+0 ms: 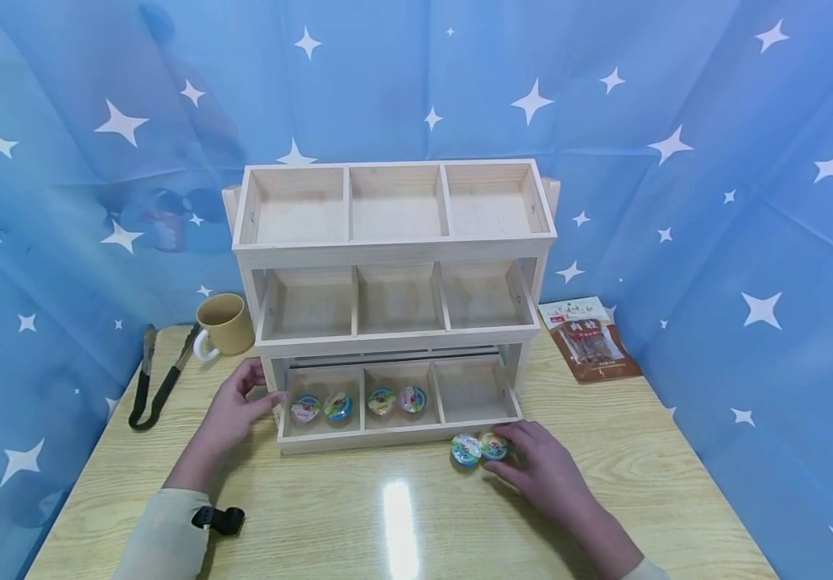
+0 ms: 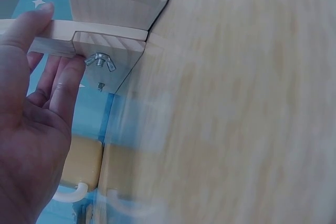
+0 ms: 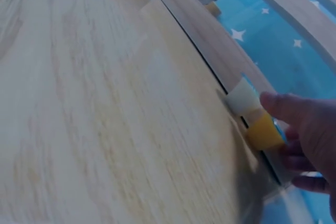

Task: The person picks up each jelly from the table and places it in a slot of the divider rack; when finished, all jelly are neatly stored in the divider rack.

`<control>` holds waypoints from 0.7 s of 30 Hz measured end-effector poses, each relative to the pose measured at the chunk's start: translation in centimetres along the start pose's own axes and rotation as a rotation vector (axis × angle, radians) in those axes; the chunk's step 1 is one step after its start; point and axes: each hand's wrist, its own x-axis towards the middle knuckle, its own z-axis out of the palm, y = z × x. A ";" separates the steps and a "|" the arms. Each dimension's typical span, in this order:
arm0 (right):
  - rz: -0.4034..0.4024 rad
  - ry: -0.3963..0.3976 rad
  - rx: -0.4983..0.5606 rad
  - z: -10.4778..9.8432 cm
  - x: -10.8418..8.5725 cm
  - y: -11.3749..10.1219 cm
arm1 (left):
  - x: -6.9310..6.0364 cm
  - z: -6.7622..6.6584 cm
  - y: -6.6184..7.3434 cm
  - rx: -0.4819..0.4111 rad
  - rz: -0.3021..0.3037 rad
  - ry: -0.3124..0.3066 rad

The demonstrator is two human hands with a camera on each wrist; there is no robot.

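Observation:
A three-tier wooden display rack (image 1: 395,254) stands in the middle of the table. My left hand (image 1: 231,411) grips the left side of its lowest tier; in the left wrist view the thumb lies over the wooden strip and fingers are beneath, beside a wing nut (image 2: 100,60). In front of that tier's right end, my right hand (image 1: 543,471) pinches a yellow jelly cup (image 3: 264,132) between thumb and fingers. A whitish jelly cup (image 3: 243,97) touches it on the left. Two jelly cups (image 1: 305,408) sit in the bottom left compartment and two more (image 1: 382,400) in the bottom middle one.
A tan mug (image 1: 225,325) with a white handle and black-handled tongs (image 1: 163,391) are at the left of the rack. A brown snack packet (image 1: 590,342) lies to its right. Blue star-patterned cloth (image 1: 402,80) encloses the back and sides of the wooden table (image 1: 315,524).

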 end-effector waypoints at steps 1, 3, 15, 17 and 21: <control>0.003 0.000 0.001 0.1 0.0 0.0 | 0.0 0.0 0.0 0.000 -0.002 0.000; 0.016 -0.004 0.009 0.2 0.0 0.0 | 0.0 0.0 -0.1 0.001 -0.004 0.000; 0.047 -0.035 0.067 0.2 0.0 0.0 | 0.0 0.0 0.1 0.009 0.002 0.002; 0.047 -0.053 0.073 0.0 0.1 -0.1 | 0.0 0.0 0.1 0.011 0.000 0.001; 0.054 -0.087 0.073 -0.2 0.1 -0.2 | 0.1 0.0 -0.1 0.012 -0.001 -0.001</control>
